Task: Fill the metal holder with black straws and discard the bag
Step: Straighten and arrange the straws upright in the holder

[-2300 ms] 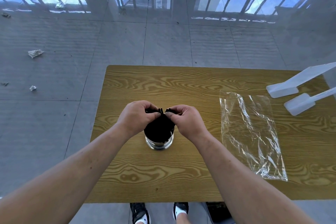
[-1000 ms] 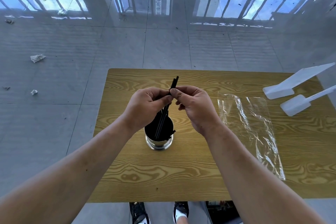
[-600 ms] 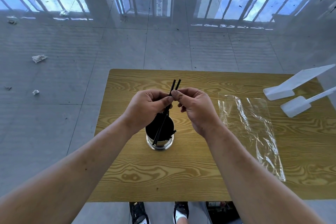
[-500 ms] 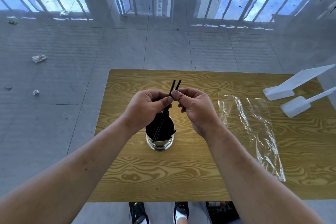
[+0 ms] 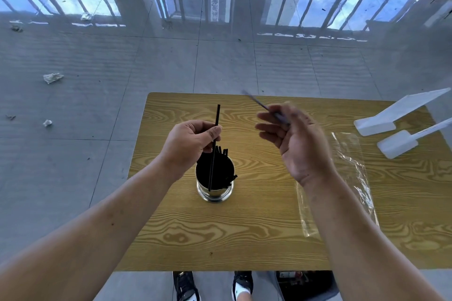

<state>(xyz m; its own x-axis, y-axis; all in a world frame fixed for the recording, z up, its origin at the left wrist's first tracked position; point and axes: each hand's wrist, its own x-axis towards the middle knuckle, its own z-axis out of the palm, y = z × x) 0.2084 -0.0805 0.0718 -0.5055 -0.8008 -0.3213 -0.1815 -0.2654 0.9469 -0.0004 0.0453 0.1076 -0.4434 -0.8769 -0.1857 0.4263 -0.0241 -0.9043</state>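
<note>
From the head view, we see the metal holder (image 5: 214, 184) standing upright near the middle of the wooden bench (image 5: 244, 227), a short shiny steel cup packed dark with black straws (image 5: 223, 154) whose ends poke just above its rim. Our left hand (image 5: 189, 145) sits just above the holder, its fingers (image 5: 214, 133) pinched on one black straw (image 5: 215, 144) that stands nearly upright, lower end down among the others. Our right hand (image 5: 293, 140) is off to the right and blurred; a second straw (image 5: 263, 106) slants up from its fingers (image 5: 269, 127), which look loosely curled around it, though the blur leaves the hold hard to judge.

The straws are thin, matte black, straight and all alike. We judge them very light and fairly stiff along their length, yet easy to kink if squeezed, and smooth enough to slip; a gentle pinch near the upper third should steer the tip into a gap.

The bag (image 5: 347, 178) lies flat on the bench to the right of the holder, partly under our right forearm, clear and crinkled, apparently empty. We expect it to be limp, slick and nearly weightless, best gathered by scrunching from one edge. Two white plastic stands (image 5: 391, 121) sit at the far right corner
</note>
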